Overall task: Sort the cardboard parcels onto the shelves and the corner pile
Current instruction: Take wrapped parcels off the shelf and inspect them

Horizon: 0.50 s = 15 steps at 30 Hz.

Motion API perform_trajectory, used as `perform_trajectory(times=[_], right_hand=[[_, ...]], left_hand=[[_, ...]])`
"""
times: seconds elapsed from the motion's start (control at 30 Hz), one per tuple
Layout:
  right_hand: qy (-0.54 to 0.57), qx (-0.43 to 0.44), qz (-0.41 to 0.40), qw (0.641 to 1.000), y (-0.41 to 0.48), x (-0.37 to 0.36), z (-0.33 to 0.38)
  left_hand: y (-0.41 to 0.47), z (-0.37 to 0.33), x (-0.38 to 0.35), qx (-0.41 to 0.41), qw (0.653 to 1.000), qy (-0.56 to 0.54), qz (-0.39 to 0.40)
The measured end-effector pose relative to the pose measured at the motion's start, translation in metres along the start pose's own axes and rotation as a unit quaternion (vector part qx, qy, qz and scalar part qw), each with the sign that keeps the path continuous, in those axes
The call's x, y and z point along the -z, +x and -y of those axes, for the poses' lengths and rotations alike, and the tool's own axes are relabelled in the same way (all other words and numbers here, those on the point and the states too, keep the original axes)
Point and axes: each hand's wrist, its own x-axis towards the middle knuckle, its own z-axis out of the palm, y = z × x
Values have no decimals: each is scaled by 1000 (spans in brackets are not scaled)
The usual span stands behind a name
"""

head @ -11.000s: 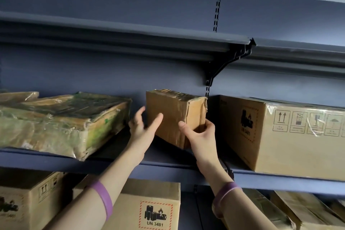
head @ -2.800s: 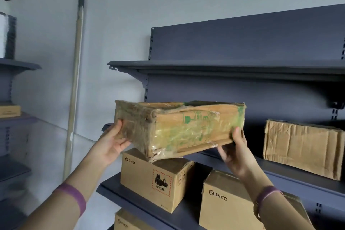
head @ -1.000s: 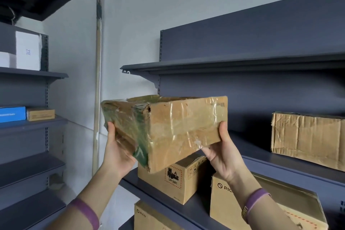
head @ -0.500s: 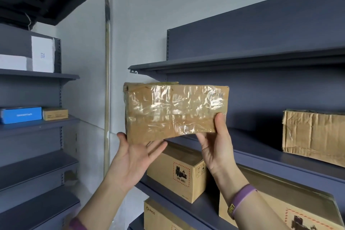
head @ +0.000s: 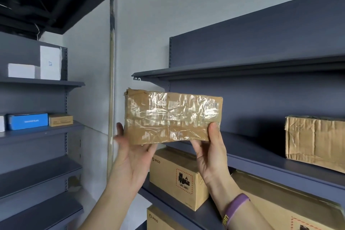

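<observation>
Head view: the taped parcel (head: 173, 117) is up in the air, broad shiny face toward us, level, just off the left end of the middle shelf (head: 261, 162) and below the front edge of the top shelf (head: 224, 70). The left hand (head: 134, 157) cups its lower left corner, palm up, thumb against the left edge and fingers underneath; the right hand (head: 211, 155) pinches the lower right corner, thumb on the front, fingers behind. A crumpled parcel (head: 315, 138) sits farther right on that middle shelf.
</observation>
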Motion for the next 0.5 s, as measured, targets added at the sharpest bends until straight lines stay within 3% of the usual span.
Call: perform_trajectory(times=[0.13,0.33,0.5], right_hand=[[-21,-14,19,999,-2,2,0],[-67,-38,109,991,-5,19,7],[-80,-85,11,993,5,25,12]], left_hand=[[1,5,4,-4,996,60,-60],[8,-19,28,-10,993,28,-118],[14,-41,52,-28,989,1,-145]])
